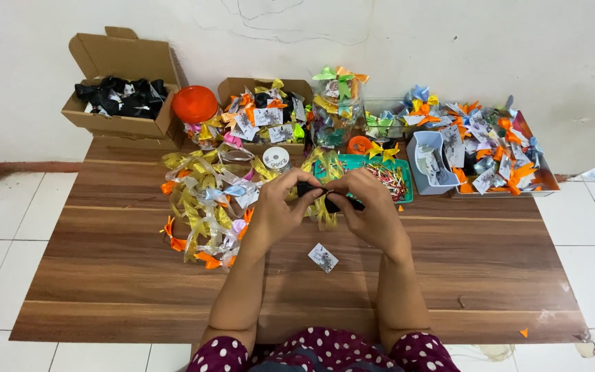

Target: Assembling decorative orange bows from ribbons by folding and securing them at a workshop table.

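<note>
Two hands on one small black ribbon bow (pixel 330 198), held up over the middle of the wooden table (pixel 105 275), just in front of the teal tray (pixel 405 180). Watching this feed from my desk, so here's my take on doing this bit well: I'd say keep the bow pinched close to its centre so the loops don't slip, and work it above the bare wood rather than over the pile of yellow and silver ribbons (pixel 204 207), where a dropped piece would get lost.

The fingers: the left hand (pixel 275 207) is curled tight, thumb and fingertips clamped on the left end of the bow. The right hand (pixel 373 210) is also closed, fingertips gripping the right end, with a dark tail poking out toward the tray. Neither hand is spread at all; the gap between the two is tiny.

A small printed card (pixel 323 257) lies on the table just below the hands, untouched. The cardboard box of black bows (pixel 122 96) sits well apart at the back left.
</note>
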